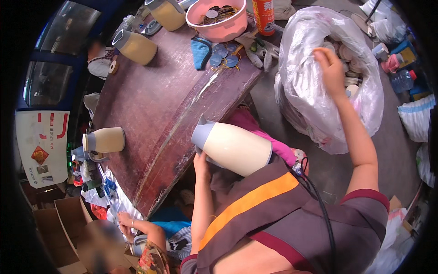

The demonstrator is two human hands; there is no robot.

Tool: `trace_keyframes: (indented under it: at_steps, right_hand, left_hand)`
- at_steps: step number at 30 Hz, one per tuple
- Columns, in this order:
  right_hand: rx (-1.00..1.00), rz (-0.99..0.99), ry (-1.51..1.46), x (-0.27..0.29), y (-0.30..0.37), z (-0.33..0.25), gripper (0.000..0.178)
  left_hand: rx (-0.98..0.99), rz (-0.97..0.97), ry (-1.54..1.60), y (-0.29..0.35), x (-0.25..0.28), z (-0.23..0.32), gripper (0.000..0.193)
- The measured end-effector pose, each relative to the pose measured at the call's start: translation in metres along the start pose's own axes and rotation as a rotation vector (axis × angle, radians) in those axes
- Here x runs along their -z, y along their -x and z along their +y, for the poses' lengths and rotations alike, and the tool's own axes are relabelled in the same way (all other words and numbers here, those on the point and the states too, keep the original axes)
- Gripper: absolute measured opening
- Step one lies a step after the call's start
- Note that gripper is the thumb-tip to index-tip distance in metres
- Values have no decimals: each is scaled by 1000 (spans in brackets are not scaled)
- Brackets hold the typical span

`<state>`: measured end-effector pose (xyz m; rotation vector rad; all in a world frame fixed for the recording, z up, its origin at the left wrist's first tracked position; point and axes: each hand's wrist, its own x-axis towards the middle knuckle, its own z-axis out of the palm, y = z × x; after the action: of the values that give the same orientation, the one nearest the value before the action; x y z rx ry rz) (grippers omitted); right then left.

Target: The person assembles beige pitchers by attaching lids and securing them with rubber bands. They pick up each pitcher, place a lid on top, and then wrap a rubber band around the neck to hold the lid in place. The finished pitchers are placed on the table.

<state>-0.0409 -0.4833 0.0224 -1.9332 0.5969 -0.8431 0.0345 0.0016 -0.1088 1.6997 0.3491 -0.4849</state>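
Note:
A cream vacuum jug [239,147] with a grey-blue collar and spout lies tilted across my lap, beside the table's near edge. My left hand [201,165] is closed around its grey handle, just under the collar. Farther right, my right hand [330,72] is stretched out over a big translucent plastic bag [303,68], its fingers extended and no object visible in them. Inside the bag lie many round, pale lids or discs [352,71], partly covered by my hand and wrist.
On the brown table [150,109] stand more jugs [137,48], a pink basin [219,29] of tagged cords, blue round tags [223,57], gloves [260,51] and a red can [263,18]. Another person's hand [125,221] is at lower left, near cardboard boxes [68,228]. A black cable [321,196] crosses my side.

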Motion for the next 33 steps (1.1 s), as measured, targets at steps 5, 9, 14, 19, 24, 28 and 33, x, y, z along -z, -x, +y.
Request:
trace_keyframes:
  at_steps: [5, 9, 14, 19, 24, 28, 33]
  right_hand:
    - [-218, -155, 809, 57, -5, 176, 42]
    - [-380, -153, 908, 38, 12, 239, 47]
    - [-554, 154, 326, 38, -18, 283, 54]
    - [-90, 293, -95, 10, 25, 91, 69]
    - [349, -369, -3, -60, 114, -68, 82]
    - [360, -914, -33, -123, 156, -89, 79]
    - [322, -1027, -28, -156, 166, -104, 68]
  left_hand:
    - [-2, -290, 589, 24, -20, 45, 13]
    - [-193, -200, 443, 63, -30, 109, 11]
    - [-536, -46, -71, 94, -10, 139, 8]
    - [-574, -69, -428, 114, -13, 122, 16]
    - [-529, -207, -404, 115, -29, 102, 21]
    - [-429, -187, -520, 122, -19, 104, 26]
    - [-380, -128, -500, 129, -1, 88, 26]
